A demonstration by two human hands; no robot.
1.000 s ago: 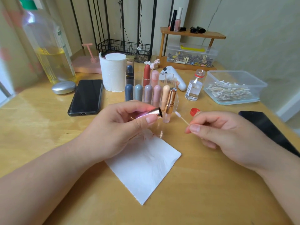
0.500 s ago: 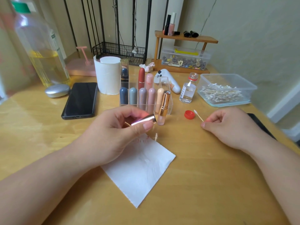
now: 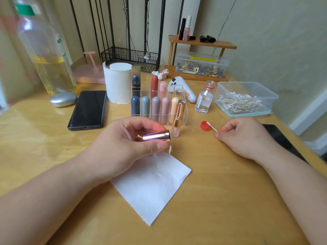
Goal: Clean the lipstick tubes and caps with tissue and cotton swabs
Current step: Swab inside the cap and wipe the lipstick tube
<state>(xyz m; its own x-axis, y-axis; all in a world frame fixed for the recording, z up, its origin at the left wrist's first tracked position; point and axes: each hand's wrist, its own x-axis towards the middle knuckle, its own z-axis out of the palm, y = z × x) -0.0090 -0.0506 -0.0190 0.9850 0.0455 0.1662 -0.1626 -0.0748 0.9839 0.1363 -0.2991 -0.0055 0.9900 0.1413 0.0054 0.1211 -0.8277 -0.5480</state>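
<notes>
Seemingly light and slick, the cap (image 3: 156, 136) is pinched at its sides by the left hand (image 3: 123, 149), the flimsy swab (image 3: 213, 128) by the right hand (image 3: 244, 137).

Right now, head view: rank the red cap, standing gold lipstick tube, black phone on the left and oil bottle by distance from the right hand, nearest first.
From the right hand:
1. red cap, just left of its fingers.
2. gold lipstick tube, centre, in front of the organiser.
3. left black phone, left side.
4. oil bottle, far-left back corner.
</notes>
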